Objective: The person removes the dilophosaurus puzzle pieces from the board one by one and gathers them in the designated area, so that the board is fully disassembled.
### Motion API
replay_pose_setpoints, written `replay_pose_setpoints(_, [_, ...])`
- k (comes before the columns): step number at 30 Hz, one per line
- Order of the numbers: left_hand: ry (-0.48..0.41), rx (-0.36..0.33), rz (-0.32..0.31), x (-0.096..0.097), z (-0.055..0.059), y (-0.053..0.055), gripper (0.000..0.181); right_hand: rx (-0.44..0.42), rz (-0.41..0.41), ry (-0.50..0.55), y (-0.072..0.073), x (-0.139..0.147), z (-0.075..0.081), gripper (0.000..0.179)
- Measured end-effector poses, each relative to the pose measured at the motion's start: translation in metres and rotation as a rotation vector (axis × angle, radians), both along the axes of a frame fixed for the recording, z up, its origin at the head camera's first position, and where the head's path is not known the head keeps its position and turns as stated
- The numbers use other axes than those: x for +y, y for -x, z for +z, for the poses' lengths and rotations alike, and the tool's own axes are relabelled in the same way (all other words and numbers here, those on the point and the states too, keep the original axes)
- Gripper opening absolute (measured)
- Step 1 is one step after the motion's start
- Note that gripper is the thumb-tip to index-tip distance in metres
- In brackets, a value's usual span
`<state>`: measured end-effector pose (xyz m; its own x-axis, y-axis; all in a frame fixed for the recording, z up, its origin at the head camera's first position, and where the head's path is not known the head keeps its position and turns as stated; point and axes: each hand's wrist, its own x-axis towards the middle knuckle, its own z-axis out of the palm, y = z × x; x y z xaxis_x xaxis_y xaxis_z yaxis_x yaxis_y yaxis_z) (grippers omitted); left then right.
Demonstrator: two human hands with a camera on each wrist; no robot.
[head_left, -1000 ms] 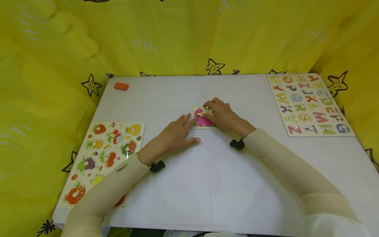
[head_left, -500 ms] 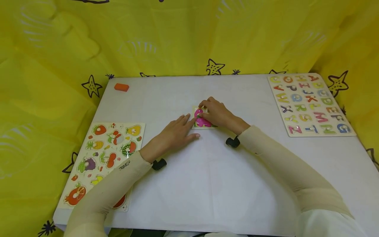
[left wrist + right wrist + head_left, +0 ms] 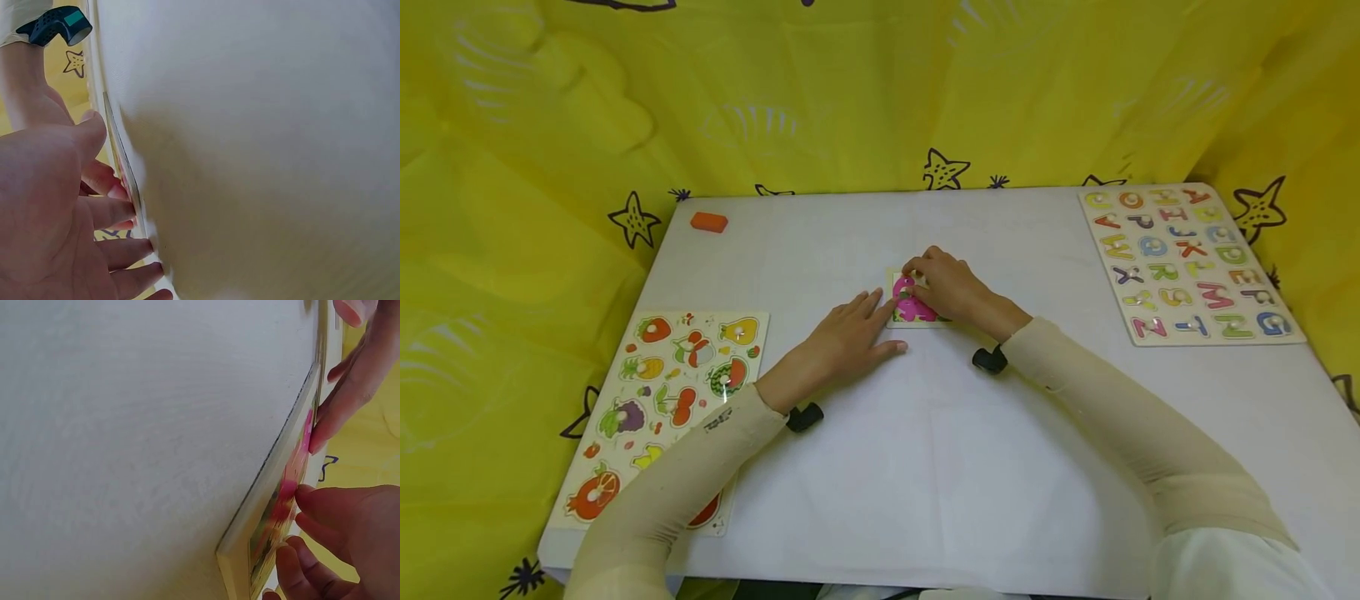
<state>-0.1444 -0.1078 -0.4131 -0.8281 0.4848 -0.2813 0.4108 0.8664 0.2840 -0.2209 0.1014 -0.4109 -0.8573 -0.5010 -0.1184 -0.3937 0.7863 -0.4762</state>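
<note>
A small dinosaur jigsaw puzzle (image 3: 914,310), pink on a pale-bordered board, lies flat near the middle of the white table. The left hand (image 3: 847,337) rests at its left side with fingers stretched out, the index fingertip touching the puzzle. From the upper right, the right hand (image 3: 953,287) reaches over the board, hiding much of it. In the right wrist view, the right thumb (image 3: 319,501) and curled fingers pinch at a puzzle piece (image 3: 287,489) on the picture's face; its outline is partly hidden.
A fruit peg puzzle board (image 3: 691,367) lies at the left, partly under the left forearm. An alphabet peg board (image 3: 1186,271) lies at the back right. An orange block (image 3: 709,222) sits near the far left corner. Yellow cloth (image 3: 850,92) hangs behind the table.
The right hand has moved slightly left across the puzzle, onto its upper left part, then stayed there. The left hand has stayed nearly still.
</note>
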Motion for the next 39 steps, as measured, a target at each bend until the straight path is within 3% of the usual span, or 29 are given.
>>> replay_pose_setpoints(21, [0.029,0.013,-0.008,0.000,0.000,-0.002,0.085,0.008,0.045,-0.014,0.005,-0.006,0.000,0.036])
replay_pose_setpoints(31, [0.020,0.024,-0.020,0.001,-0.003,-0.002,0.085,-0.084,-0.015,-0.054,0.003,-0.011,0.004,0.028])
replay_pose_setpoints(39, [0.019,0.032,-0.018,0.000,-0.003,-0.003,0.086,-0.058,-0.006,-0.066,0.001,-0.011,0.006,0.036])
